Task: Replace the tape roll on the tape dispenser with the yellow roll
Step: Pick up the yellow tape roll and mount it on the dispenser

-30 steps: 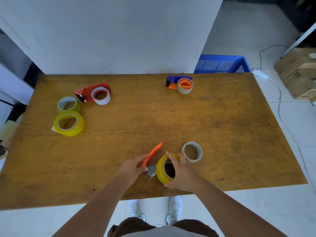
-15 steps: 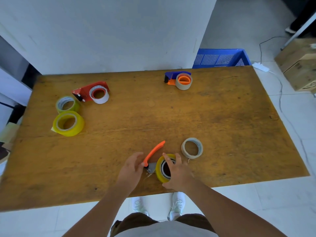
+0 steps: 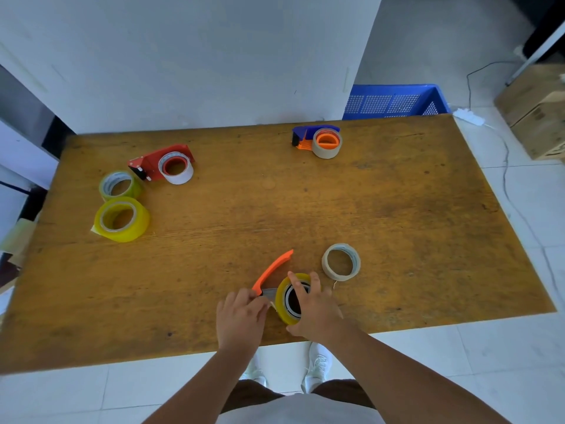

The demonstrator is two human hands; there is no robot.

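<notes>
- The yellow roll [image 3: 289, 299] stands on edge near the front edge of the wooden table [image 3: 275, 209], seated against the metal body of the tape dispenser [image 3: 270, 275].
- The right hand [image 3: 316, 310] wraps the roll from the right side, with its fingers [image 3: 298, 284] curled over the top rim and its thumb under the bottom, pinching the roll.
- The left hand [image 3: 240, 316] pinches the dispenser where the orange handle meets the grey metal part, just left of the roll.
- The orange handle slants up and away from the hands toward the middle of the table.
- A thin beige roll [image 3: 341, 262] lies flat just beyond the right hand, apart from the yellow one.
- At the far left lie two more yellowish rolls [image 3: 122, 206], and next to them a red dispenser [image 3: 162, 163] with a white roll.
- A blue dispenser [image 3: 318, 140] with a beige roll sits at the far edge.
- A blue crate [image 3: 394, 102] stands on the floor behind the table.
</notes>
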